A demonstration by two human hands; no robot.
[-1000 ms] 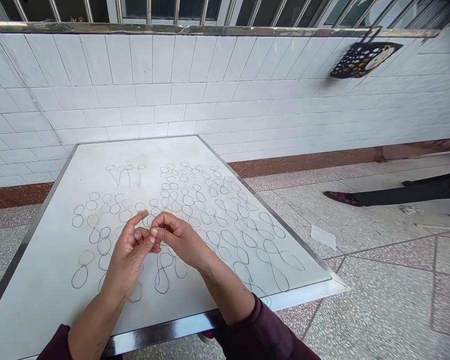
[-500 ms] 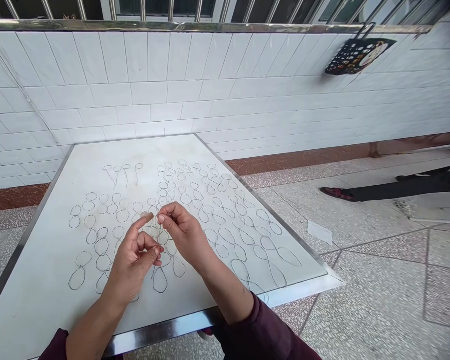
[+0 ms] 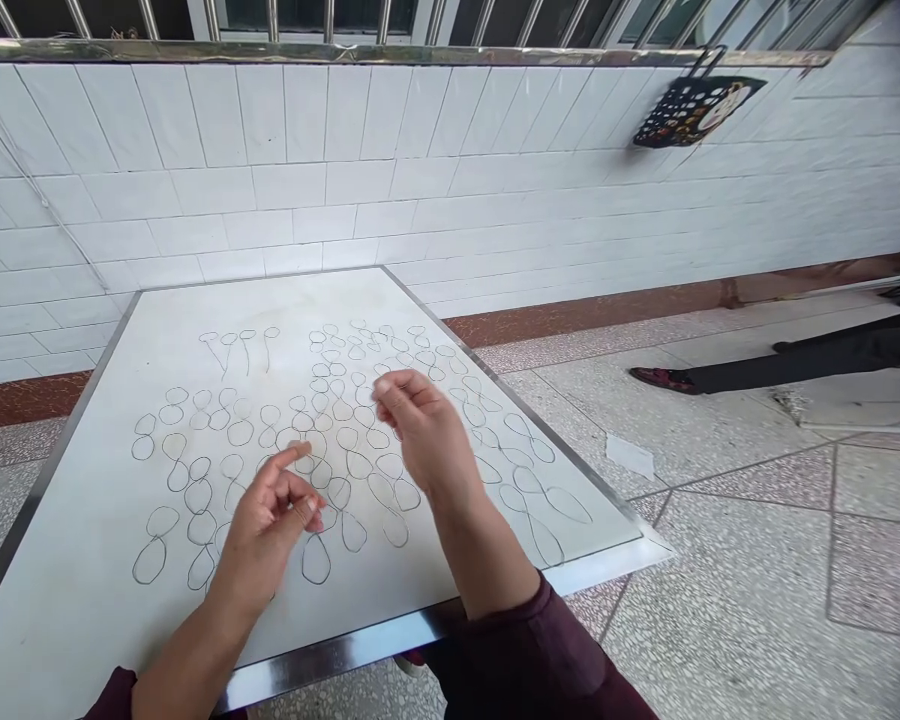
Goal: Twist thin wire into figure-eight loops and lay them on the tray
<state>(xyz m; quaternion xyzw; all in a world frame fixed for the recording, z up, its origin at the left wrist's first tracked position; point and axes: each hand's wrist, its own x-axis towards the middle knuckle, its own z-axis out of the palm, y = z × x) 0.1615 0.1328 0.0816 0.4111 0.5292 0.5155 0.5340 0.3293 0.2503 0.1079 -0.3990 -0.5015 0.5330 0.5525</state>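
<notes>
My left hand [image 3: 266, 525] is over the near part of the white table [image 3: 67, 600], its index finger stretched out and its thumb pressed against the other curled fingers. Whatever that pinch holds, if anything, is too thin to make out. Farther right and a little higher, my right hand [image 3: 427, 430] has thumb and fingertips pinched together, and any thin piece between them cannot be seen. Below and around both hands lie many thin dark wire loops, mostly figure-eights, such as one wire figure-eight [image 3: 316, 560] close to my left thumb. The right hand covers some of them.
Several single-loop wires with straight tails [image 3: 247, 352] lie at the table's far left. A tiled wall [image 3: 285, 190] rises behind, with a dark patterned bag [image 3: 694, 108] hanging from the rail. On the right, a person's leg [image 3: 787, 365] and a white paper [image 3: 630, 455] are on the floor.
My right hand has moved right and slightly away from my left hand, staying pinched. The left hand has hardly moved. The whole view has shifted slightly.
</notes>
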